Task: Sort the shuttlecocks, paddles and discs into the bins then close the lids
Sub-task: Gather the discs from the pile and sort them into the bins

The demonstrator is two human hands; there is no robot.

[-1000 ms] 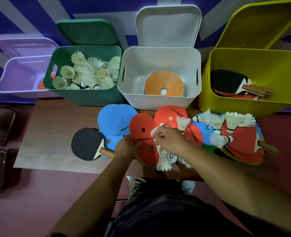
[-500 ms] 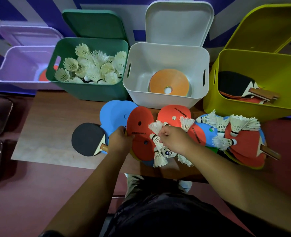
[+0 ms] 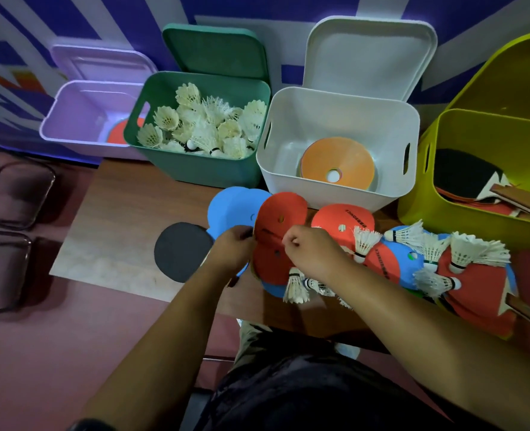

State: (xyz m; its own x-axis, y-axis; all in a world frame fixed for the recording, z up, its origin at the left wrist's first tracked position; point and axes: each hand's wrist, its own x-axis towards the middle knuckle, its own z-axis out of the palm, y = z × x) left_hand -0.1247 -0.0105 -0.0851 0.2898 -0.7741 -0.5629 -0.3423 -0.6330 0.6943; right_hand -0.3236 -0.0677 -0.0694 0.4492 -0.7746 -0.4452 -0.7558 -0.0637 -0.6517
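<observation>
We found the left hand (image 3: 232, 251) pinching the left rim of a red disc (image 3: 280, 213). The right hand (image 3: 313, 255) had its fingers curled onto the same disc's right side and appeared to grip it; we could not tell whether it held anything underneath. The disc lay uppermost on a heap (image 3: 391, 259) of discs at the middle of the table's (image 3: 117, 231) near edge. Loose shuttlecocks (image 3: 462, 253) lay on the heap toward the near right corner, and others lay under the right wrist at the edge itself. A black paddle (image 3: 179, 250) lay just left of the heap. Four bins stood along the far edge, lids (image 3: 369, 54) all raised: a lilac bin (image 3: 70, 119) showing a red shape (image 3: 123, 135), a green bin (image 3: 201, 172) of shuttlecocks, a white bin (image 3: 335, 119) with orange discs (image 3: 338, 160) and a yellow bin (image 3: 481, 144) with paddles (image 3: 462, 172). We judged three risks. Drawing the disc out could tip the shuttlecocks resting on the neighbouring discs over the near edge. A thin disc held only at its rims could flex and slip. Disc-like pieces showed in two bins, so this one could go into the wrong bin.
</observation>
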